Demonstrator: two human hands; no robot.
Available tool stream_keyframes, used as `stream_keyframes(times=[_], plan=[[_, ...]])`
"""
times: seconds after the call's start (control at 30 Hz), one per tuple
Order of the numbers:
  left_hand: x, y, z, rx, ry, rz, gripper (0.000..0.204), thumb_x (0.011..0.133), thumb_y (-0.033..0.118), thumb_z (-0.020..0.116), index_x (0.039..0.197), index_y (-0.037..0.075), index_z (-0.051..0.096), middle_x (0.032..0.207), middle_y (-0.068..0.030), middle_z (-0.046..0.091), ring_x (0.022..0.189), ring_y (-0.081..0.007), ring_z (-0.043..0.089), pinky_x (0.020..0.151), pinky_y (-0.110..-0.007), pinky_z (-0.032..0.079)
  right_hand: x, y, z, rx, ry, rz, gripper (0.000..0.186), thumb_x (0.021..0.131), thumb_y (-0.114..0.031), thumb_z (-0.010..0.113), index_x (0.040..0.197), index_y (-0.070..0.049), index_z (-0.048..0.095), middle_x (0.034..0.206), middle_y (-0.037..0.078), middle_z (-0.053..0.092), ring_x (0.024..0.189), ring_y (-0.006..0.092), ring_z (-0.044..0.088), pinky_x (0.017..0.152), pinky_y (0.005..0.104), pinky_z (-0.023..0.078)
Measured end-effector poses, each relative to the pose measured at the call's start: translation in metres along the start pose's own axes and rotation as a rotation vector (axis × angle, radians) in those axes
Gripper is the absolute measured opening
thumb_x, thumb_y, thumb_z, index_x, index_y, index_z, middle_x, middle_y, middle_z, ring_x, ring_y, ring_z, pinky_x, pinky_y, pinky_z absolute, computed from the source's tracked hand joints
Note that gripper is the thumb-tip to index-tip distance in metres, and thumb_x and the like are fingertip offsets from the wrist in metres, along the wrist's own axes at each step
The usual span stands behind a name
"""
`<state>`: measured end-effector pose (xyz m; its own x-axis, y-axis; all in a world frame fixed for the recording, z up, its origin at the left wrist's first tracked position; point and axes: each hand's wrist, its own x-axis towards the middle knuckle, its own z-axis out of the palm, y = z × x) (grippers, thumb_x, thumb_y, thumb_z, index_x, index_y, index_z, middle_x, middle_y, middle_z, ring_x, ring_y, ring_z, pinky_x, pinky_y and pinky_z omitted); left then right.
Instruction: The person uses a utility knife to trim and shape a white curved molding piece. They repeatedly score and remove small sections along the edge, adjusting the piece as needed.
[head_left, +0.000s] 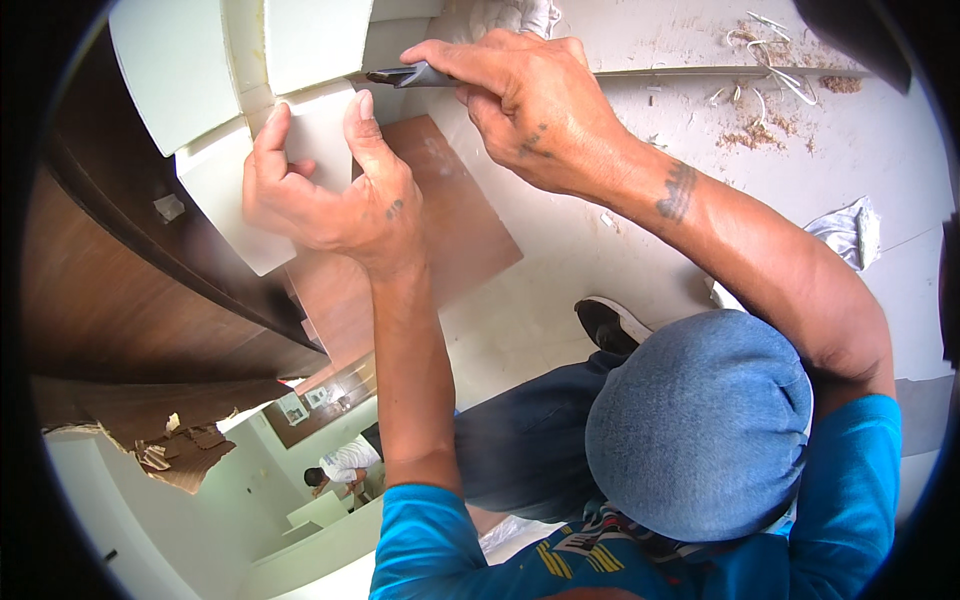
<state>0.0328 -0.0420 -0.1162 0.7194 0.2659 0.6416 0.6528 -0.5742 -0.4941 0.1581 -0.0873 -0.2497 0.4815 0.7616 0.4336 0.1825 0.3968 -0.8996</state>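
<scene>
My right hand (540, 115) is closed around a grey-handled utility knife (425, 75). The knife's dark tip points left, close to the upper right corner of a small white board (225, 190). My left hand (335, 195) grips that board, with the thumb near its right edge and the fingers on its face; part of the board is hidden behind the hand. Directly above, the board meets white cabinet panels (315, 45) with a narrow strip between them. Whether the blade touches the board I cannot tell.
A brown wooden board (450, 205) lies below my left hand. Dark wood panelling (130, 270) curves along the left, with a torn edge (185, 455). Sawdust and string scraps (765, 125) litter the pale surface at upper right, near a white cloth (850, 230). Another person (348, 460) works farther off.
</scene>
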Motion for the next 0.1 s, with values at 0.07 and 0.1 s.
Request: stream_keyframes(times=[0.07, 0.1], plan=[[-0.0001, -0.0002, -0.0006, -0.013, -0.002, -0.016, 0.062, 0.087, 0.025, 0.095, 0.136, 0.002, 0.064, 0.129, -0.0116, 0.061, 0.118, -0.0268, 0.054, 0.079, -0.035, 0.048, 0.0023, -0.0016, -0.0056, 0.005, -0.048, 0.018, 0.048, 0.093, -0.003, 0.067, 0.137, -0.021, 0.073, 0.081, 0.008, 0.068, 0.082, 0.0295, 0.069, 0.075, 0.0475, 0.054], [-0.0004, -0.0003, -0.0011, -0.019, -0.003, -0.023, 0.063, 0.087, 0.025, 0.095, 0.136, 0.003, 0.064, 0.129, -0.0118, 0.061, 0.119, -0.0268, 0.054, 0.08, -0.035, 0.048, 0.0035, -0.0024, -0.0076, 0.02, -0.055, 0.005, 0.049, 0.092, -0.003, 0.068, 0.137, -0.02, 0.073, 0.082, 0.008, 0.069, 0.083, 0.0298, 0.07, 0.075, 0.0469, 0.055]])
